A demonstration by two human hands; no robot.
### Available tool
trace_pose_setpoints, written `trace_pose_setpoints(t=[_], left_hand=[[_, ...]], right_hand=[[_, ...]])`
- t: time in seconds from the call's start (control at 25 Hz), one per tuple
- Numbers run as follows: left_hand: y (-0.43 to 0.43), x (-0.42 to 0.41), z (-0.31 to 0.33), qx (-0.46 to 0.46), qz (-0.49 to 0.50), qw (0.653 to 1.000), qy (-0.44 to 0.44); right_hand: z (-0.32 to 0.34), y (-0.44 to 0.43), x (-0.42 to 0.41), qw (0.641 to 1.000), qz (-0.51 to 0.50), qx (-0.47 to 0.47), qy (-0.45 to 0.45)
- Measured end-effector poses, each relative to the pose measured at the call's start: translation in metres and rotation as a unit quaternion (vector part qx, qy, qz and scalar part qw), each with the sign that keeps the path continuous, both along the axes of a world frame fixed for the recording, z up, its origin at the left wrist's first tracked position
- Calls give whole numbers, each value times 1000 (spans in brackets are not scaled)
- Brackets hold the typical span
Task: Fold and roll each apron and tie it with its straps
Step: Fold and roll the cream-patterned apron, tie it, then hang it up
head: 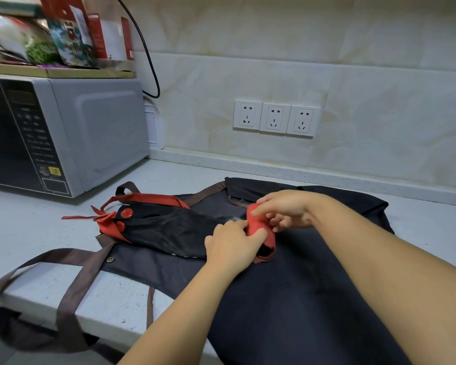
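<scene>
A black apron with red trim and red buttons [166, 227] lies folded into a long narrow strip on top of a larger dark apron with brown straps [313, 285] spread flat on the counter. The strip's right end is a red rolled edge [258, 225]. My left hand [234, 246] grips that rolled end from the near side. My right hand [287, 209] pinches it from the far side. The red straps [95, 216] trail off the strip's left end.
A grey microwave [63, 135] stands at the back left with packets stacked on a board above it. Three wall sockets [275, 118] sit on the tiled wall. Brown straps [63, 285] hang over the counter's front edge [37, 309].
</scene>
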State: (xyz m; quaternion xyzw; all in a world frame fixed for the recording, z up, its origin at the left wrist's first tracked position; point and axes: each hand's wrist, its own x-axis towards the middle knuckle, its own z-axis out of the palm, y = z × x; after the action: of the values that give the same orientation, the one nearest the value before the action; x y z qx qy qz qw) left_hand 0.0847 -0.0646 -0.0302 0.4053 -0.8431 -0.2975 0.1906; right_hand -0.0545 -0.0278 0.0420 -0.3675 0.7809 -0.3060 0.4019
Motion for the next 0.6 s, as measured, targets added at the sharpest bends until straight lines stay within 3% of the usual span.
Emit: trace_pose_setpoints(t=[0.04, 0.16, 0.28, 0.36, 0.6], left_hand=[[-1, 3, -1, 22, -10, 1000, 18], [-3, 12, -1, 59, -44, 995, 66], [-5, 21, -5, 69, -88, 986, 124], [-7, 23, -11, 55, -126, 979, 151], [7, 9, -18, -37, -141, 983, 109]], right_hand=[[2, 3, -4, 999, -3, -15, -29], [-10, 2, -7, 996, -28, -54, 69], [-26, 3, -2, 992, -54, -107, -29], [-24, 15, -4, 986, -93, -132, -43], [-19, 79, -5, 993, -104, -9, -54]])
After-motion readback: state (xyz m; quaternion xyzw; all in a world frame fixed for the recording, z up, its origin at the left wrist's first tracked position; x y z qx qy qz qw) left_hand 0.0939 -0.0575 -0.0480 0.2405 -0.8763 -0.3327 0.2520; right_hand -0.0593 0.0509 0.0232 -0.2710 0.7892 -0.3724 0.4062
